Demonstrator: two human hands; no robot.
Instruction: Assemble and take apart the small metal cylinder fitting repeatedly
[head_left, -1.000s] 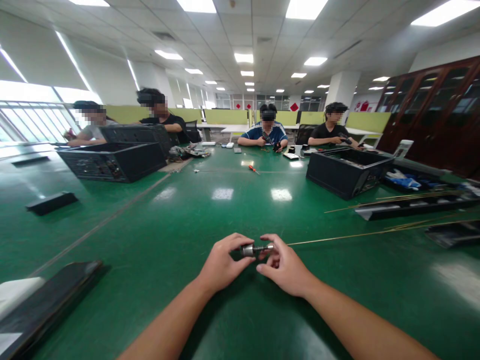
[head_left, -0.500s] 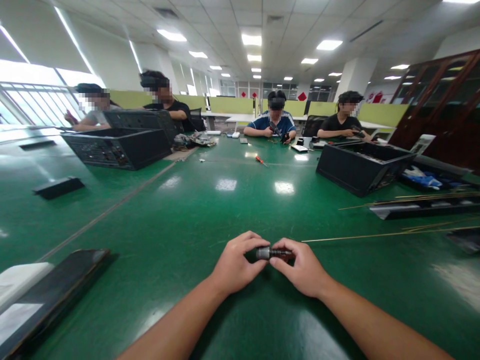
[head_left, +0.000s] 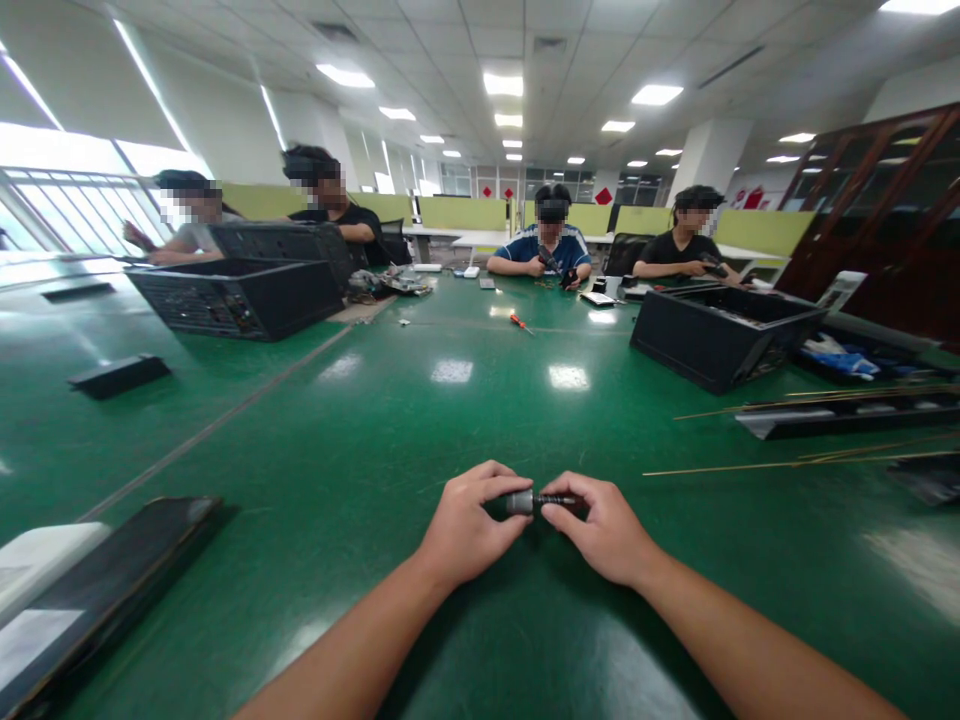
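Observation:
My left hand (head_left: 466, 525) is closed around a short dark cylinder with a grey metal collar (head_left: 519, 503), thumb below and fingers above. My right hand (head_left: 609, 530) pinches a slim dark ridged shaft (head_left: 556, 500) with a pointed end, lying in line with the collar. The shaft's left end meets the collar; whether the two are joined cannot be made out. Both hands are just above the green tabletop (head_left: 420, 430), and fingers hide part of each piece.
Black computer cases (head_left: 712, 345) stand right and left. A red screwdriver (head_left: 519, 322) lies mid-table. Thin brass-coloured rods (head_left: 750, 468) and a black metal channel (head_left: 847, 420) are at right, a dark flat panel (head_left: 142, 560) at left. Several people sit across the table.
The grey collar has shifted slightly left with my left hand, and more of the thin shaft shows beside it. My right hand has hardly moved.

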